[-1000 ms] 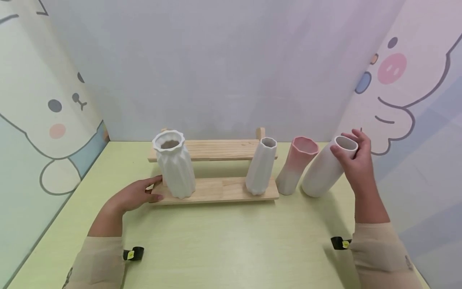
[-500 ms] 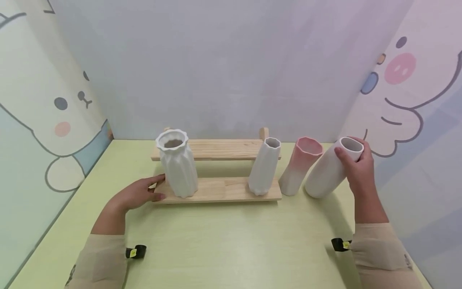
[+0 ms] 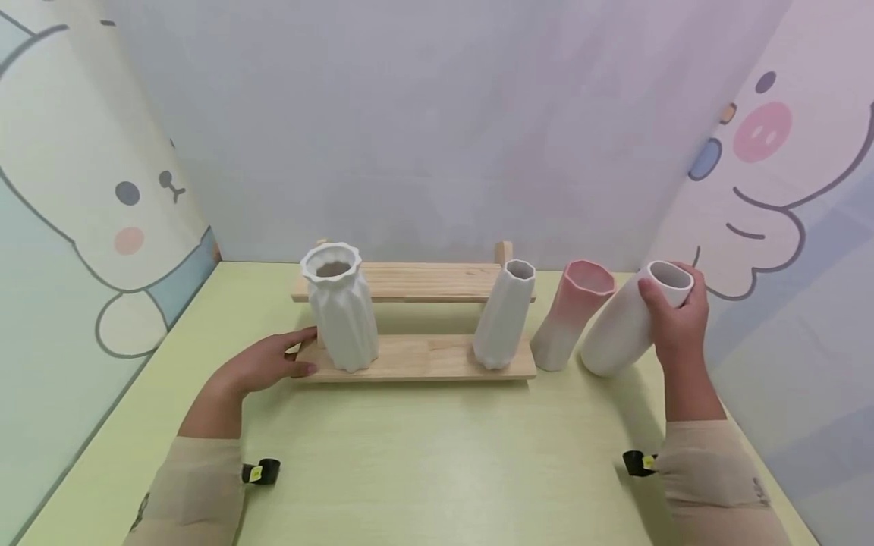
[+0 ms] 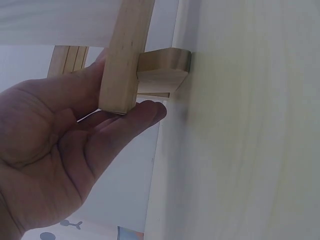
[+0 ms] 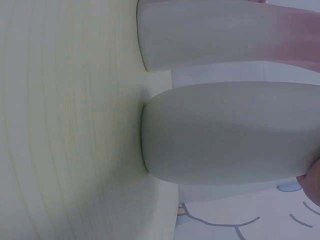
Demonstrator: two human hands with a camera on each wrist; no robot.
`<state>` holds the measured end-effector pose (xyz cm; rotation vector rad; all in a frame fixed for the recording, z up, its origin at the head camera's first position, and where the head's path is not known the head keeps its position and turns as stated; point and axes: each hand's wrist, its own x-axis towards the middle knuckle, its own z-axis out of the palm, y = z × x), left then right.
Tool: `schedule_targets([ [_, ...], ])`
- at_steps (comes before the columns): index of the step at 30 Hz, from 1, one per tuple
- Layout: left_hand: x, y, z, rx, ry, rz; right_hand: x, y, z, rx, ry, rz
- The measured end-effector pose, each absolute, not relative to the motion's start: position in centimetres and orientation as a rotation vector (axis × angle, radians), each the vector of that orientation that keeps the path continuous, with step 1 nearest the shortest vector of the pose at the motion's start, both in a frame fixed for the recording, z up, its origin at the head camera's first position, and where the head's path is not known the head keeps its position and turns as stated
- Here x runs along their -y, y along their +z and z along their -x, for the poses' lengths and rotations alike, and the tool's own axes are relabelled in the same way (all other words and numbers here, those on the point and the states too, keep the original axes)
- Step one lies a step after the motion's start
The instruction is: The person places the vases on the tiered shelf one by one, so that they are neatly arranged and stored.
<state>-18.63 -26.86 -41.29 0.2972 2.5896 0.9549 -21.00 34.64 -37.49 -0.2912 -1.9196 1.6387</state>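
Two holds I see: frame right, right hand [image 3: 681,322] has wrapped smooth vase [image 3: 620,332], likely secure; centre-left, left hand [image 3: 262,362] pinches shelf [image 3: 426,356].

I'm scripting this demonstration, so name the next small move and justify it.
Probably lift the smooth white vase slightly: the right hand grips it near the top, it stands on the table, and the wooden shelf, held by the left hand, has bare space.
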Motion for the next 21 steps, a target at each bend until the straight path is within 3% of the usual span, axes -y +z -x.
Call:
schedule_targets([
  [21,26.93,-41.6,18.84,-2.587,0.95,-0.271,-34.79,-38.02,21.15,1.877,1.647,0.281],
])
